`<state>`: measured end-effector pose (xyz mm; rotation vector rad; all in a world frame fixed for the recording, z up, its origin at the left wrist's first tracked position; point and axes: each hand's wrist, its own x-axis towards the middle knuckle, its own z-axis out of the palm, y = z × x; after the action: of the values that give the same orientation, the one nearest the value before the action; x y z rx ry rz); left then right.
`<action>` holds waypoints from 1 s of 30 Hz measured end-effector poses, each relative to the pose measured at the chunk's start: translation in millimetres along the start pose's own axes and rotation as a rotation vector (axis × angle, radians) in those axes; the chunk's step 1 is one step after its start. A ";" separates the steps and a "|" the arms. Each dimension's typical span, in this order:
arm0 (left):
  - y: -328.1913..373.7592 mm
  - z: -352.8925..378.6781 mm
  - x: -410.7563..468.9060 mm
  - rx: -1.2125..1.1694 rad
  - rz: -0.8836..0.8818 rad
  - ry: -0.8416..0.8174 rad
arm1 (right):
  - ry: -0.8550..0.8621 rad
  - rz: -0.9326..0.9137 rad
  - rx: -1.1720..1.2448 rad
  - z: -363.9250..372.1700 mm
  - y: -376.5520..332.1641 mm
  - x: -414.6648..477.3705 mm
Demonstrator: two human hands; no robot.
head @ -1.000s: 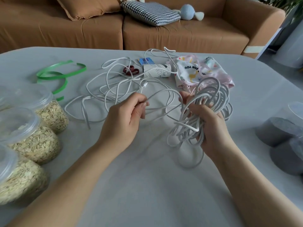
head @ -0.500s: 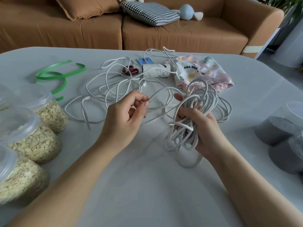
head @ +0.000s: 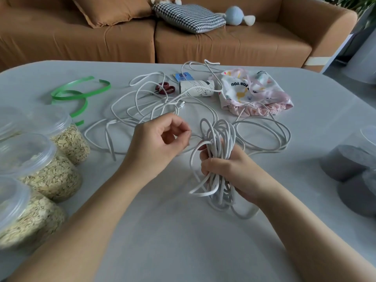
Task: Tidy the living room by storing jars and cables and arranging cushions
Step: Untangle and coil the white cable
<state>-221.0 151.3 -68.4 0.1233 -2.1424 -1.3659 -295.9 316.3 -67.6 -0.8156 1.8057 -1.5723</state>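
Observation:
My right hand [head: 230, 171] grips a coiled bundle of white cable [head: 218, 137] upright over the grey table [head: 162, 231]. My left hand [head: 160, 141] is just left of the bundle, fingertips pinched on a strand that leads into it. The loose rest of the cable [head: 142, 106] sprawls across the table behind my hands. Three clear lidded jars of oats [head: 50, 176] stand at the left edge. Two grey-filled jars [head: 350, 161] are at the right edge. On the brown sofa lie a tan cushion [head: 114, 9] and a houndstooth cushion [head: 189, 17].
Behind the cable lie a green ribbon [head: 81, 94], red scissors [head: 164, 88], a printed paper roll [head: 197, 88], a blue card [head: 183, 76] and a pink drawstring bag [head: 254, 92]. A blue plush toy [head: 236, 15] sits on the sofa.
My right hand has turned the bundle more upright and drawn it toward me. My left hand has fed the strand closer to the bundle, so the slack loop between my hands has shrunk.

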 end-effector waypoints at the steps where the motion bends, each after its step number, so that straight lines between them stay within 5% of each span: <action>1: 0.6 -1.7 0.3 -0.037 -0.006 -0.027 | 0.001 0.003 -0.006 0.4 -0.3 0.0; 6: 3.7 -3.2 -1.7 0.049 0.107 -0.234 | 0.063 0.043 0.032 -2.7 3.1 1.1; 21: 2.5 -7.8 5.9 0.217 0.449 0.052 | -0.431 0.350 0.525 -7.9 -3.1 -8.4; 30: -0.6 -1.8 4.7 0.193 0.412 -0.006 | -0.339 0.366 0.667 -7.7 1.5 -7.5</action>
<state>-224.1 147.8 -66.3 -0.2360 -2.1488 -0.9248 -297.2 327.1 -67.9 -0.3724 1.0133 -1.5311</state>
